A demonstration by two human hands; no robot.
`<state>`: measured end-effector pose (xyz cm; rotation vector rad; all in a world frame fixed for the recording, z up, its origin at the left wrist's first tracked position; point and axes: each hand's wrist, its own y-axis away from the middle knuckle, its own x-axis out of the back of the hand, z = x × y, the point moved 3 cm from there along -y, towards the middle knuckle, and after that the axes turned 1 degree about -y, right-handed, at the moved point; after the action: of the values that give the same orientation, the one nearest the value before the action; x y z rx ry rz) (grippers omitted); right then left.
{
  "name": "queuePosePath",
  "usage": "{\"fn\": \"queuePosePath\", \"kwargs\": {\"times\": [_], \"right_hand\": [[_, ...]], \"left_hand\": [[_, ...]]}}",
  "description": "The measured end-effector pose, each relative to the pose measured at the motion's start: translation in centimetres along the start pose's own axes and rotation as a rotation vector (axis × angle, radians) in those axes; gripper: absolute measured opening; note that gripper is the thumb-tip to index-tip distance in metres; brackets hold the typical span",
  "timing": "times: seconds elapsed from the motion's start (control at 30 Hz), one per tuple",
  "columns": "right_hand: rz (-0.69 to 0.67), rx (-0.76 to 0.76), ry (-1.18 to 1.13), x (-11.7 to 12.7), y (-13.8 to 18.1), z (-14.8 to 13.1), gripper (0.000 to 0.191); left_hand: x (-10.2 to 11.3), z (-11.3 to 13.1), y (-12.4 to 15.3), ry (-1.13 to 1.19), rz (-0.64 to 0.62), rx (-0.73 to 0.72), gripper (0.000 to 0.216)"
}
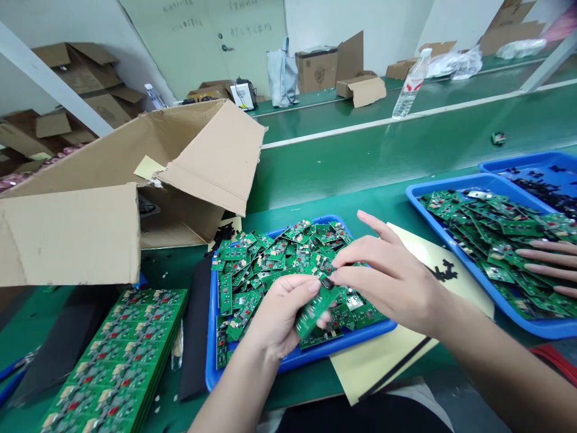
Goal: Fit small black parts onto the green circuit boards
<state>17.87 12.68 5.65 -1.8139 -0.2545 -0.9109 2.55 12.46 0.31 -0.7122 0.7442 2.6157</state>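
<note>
Head view: held board (315,311), long axis lower-left to upper-right

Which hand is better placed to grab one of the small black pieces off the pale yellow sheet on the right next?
Probably the right hand: it is nearer the small black pieces on the pale yellow sheet. The left hand holds a rectangular green circuit board.

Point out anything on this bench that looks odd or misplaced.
One small item sits alone on the green surface behind the blue trays, apart from the heaped boards; too small to identify. Pale scraps litter the bench beside the stacked panels. The cardboard box has a ragged flap.
</note>
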Motion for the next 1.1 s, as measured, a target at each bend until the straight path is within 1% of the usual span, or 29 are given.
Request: {"fn": "queuePosePath", "kwargs": {"times": [0.07,0.17,0.23,0.33,0.4,0.5,0.63,0.73,0.83,0.97,1.03,1.1], "right_hand": [[-0.009,0.006,-0.033,-0.07,-0.15,-0.04,0.027],[-0.024,-0.001,-0.078,-0.17,-0.31,0.09,0.025],[-0.037,-0.032,-0.103,-0.18,-0.28,0.32,0.020],[-0.069,-0.110,-0.136,-0.05,-0.06,0.65,0.012],[-0.097,-0.142,-0.143,0.10,0.05,0.66,0.012],[-0.124,-0.145,-0.115,0.29,0.01,0.44,0.014],[-0.121,-0.117,-0.050,0.28,-0.12,0.13,0.017],[-0.131,-0.075,0.006,0.03,0.03,-0.04,0.023],[-0.135,-0.065,0.050,-0.26,0.24,-0.06,0.029],[-0.107,-0.063,0.014,-0.33,0.37,0.07,0.038],[-0.085,-0.106,-0.048,-0.10,0.47,0.34,0.046],[-0.086,-0.228,-0.146,0.17,0.67,0.81,0.043]], "left_hand": [[-0.04,-0.19,-0.06,0.010,0.025,0.006,0.035],[-0.10,-0.13,-0.05,-0.003,0.054,-0.049,0.035],[0.00,0.01,-0.01,-0.017,0.093,-0.105,0.032],[0.14,0.11,0.06,-0.071,0.114,-0.190,0.031],[0.28,0.06,0.09,-0.105,0.136,-0.238,0.029],[0.35,-0.11,0.08,-0.116,0.141,-0.265,0.027],[0.23,0.03,0.08,-0.151,0.094,-0.292,0.025],[0.32,0.18,0.11,-0.216,0.087,-0.302,0.026],[0.42,0.23,0.14,-0.253,0.086,-0.303,0.029],[0.00,0.42,0.35,-0.364,0.074,-0.342,0.028],[-0.25,0.53,0.53,-0.395,0.099,-0.357,0.025],[-0.39,0.58,0.70,-0.409,0.116,-0.376,0.022]]}}
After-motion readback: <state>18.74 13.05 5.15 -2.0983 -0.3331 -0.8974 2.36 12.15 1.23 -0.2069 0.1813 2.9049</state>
